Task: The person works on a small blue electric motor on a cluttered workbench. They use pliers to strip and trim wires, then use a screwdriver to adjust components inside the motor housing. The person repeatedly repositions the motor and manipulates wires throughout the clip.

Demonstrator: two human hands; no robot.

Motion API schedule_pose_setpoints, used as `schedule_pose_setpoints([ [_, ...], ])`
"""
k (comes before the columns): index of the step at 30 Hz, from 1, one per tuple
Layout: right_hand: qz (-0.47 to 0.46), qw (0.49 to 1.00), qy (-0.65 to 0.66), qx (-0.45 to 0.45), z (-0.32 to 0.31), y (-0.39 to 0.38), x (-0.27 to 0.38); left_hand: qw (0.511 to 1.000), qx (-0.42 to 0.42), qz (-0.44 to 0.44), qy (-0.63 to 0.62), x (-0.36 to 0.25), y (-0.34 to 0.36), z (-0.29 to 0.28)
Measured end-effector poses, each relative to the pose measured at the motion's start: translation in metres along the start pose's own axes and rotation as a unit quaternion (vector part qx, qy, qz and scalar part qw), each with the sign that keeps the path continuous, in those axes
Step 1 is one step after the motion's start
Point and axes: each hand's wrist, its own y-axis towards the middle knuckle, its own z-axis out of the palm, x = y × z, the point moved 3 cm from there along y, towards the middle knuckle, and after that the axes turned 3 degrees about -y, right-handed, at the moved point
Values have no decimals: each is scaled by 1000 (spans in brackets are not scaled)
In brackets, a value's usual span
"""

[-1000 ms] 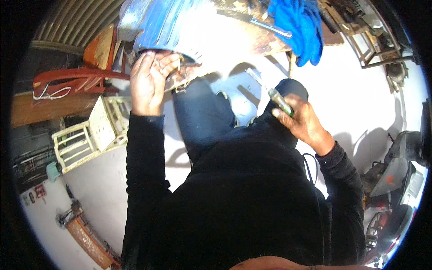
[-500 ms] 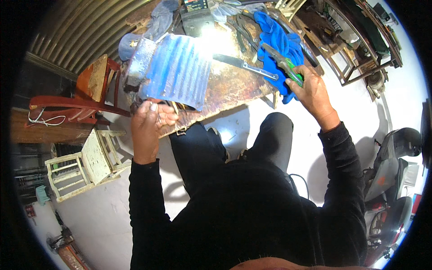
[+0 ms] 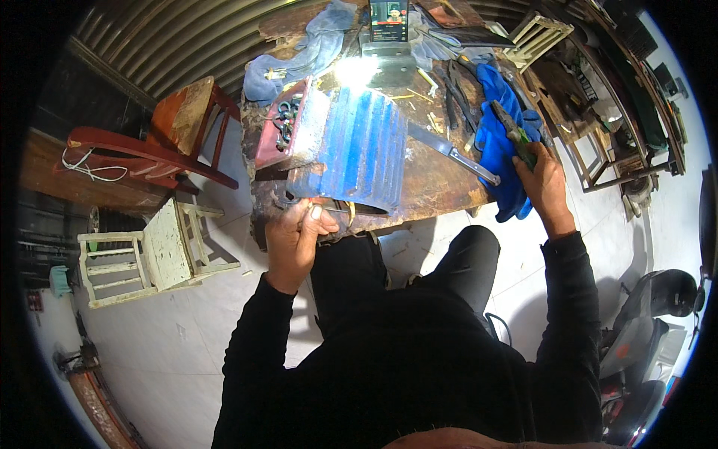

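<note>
My left hand (image 3: 295,243) is closed at the lower edge of a curved, ribbed blue piece (image 3: 351,153), its fingers pinched on something small I cannot make out, near a thin yellowish strip (image 3: 350,213). A red tray (image 3: 267,150) of dark metal bits lies left of the blue piece. On the table's right, my right hand (image 3: 546,187) grips a green-handled tool (image 3: 516,131) over blue gloves (image 3: 499,183). A knife (image 3: 456,157) with a riveted handle lies between the blue piece and the gloves.
The worn wooden table (image 3: 441,194) holds grey cloths (image 3: 295,63), dark tools (image 3: 460,97) and a small screen (image 3: 389,19). A red chair (image 3: 161,153) and cream stool (image 3: 164,254) stand left; wooden racks (image 3: 613,142) and a scooter (image 3: 643,329) are right.
The view has shifted, showing more of the table. My right hand with its tool has moved up from above my knee to over the gloves. My left hand stays at the blue piece's edge.
</note>
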Motion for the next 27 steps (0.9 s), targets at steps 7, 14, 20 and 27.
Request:
schedule_pose_setpoints([
  [7, -37, 999, -26, -9, 30, 12, -7, 997, -47, -57, 16, 13, -2, -1],
  [14, -43, 997, -69, 1, 37, 11, -6, 994, -24, -96, -44, 13, -7, -3],
  [20, -40, 995, -95, -9, 37, 8, -2, 980, -6, -95, -173, 9, -7, 1],
  [27, -99, 988, -104, -53, 49, 12, -17, 978, 59, -162, -120, 7, -5, -8],
])
